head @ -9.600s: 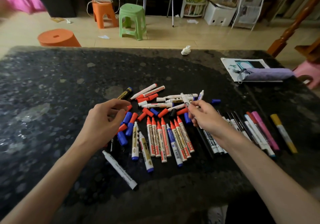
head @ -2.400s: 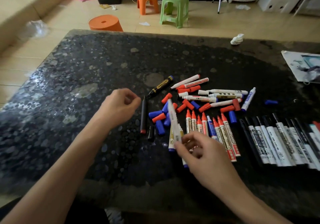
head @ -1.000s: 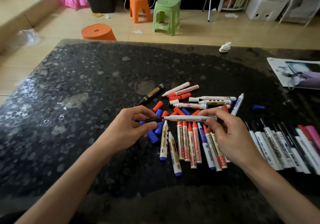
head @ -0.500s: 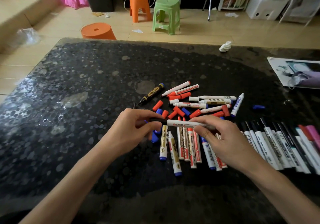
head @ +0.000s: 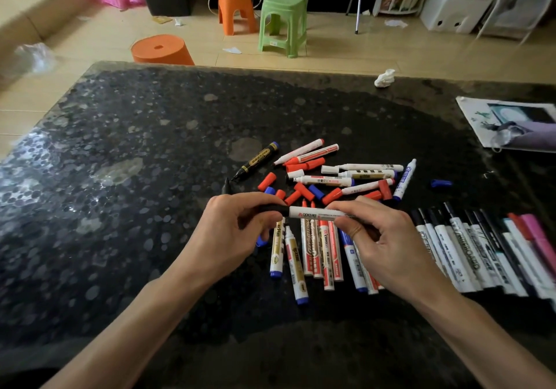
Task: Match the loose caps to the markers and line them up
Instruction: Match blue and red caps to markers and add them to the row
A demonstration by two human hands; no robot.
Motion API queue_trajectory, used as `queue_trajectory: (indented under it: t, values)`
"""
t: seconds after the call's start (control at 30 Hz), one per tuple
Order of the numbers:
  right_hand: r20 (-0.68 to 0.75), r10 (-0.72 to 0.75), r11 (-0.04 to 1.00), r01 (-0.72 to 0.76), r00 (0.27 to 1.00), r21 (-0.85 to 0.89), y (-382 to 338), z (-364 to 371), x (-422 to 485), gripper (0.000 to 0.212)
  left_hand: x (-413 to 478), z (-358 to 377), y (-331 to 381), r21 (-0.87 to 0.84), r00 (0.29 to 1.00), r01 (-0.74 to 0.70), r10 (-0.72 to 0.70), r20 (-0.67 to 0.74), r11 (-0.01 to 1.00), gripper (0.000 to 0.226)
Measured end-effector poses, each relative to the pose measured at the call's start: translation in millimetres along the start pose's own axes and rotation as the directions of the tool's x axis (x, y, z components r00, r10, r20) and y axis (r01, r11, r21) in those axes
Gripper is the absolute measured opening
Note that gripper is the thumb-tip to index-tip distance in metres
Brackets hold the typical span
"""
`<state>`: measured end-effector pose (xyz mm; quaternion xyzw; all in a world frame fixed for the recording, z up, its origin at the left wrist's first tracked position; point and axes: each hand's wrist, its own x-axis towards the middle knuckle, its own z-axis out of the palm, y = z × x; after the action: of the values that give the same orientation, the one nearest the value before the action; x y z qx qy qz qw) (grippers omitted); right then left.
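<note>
1. My right grip (head: 388, 238) held the white marker (head: 313, 213) level above the row (head: 316, 247) on the counter (head: 150, 178).
2. My left grip (head: 237, 232) pinched the black cap (head: 272, 208), touching the marker's end.

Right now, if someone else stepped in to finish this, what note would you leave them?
Left hand pinches a black cap against the end of a white marker gripped by the right hand; seating unclear.
Done: black markers lined up at right; red and blue markers in a row beneath the hands.
Left: loose red caps and blue caps, plus scattered markers behind.
</note>
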<state>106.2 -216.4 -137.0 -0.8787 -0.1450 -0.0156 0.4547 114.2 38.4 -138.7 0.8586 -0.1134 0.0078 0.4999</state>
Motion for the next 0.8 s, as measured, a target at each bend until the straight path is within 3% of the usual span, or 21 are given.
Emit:
queue_trajectory:
  t: [0.2,0.43,0.67,0.8]
  values:
    - [0.031,0.019,0.999,-0.018,0.999,-0.043,3.0,0.0,-1.8,0.036,1.8,0.0,0.5,0.040,0.999,0.011,-0.012,0.036,0.999,0.021]
    - [0.104,0.033,0.948,0.002,0.994,-0.318,3.9,-11.3,-14.6,0.030,17.0,17.1,9.2,0.037,0.985,-0.008,0.002,0.174,0.999,0.027]
    - [-0.018,0.045,0.930,-0.048,0.999,-0.363,9.6,-34.4,-34.0,0.024,15.3,43.9,23.1,-0.255,0.984,0.041,0.005,0.178,0.966,0.046]
    - [-0.294,0.127,0.862,-0.252,0.947,-0.439,34.1,-64.3,-46.9,0.017,15.3,50.0,20.1,-0.196,0.988,0.038,-0.007,0.155,0.980,0.043]
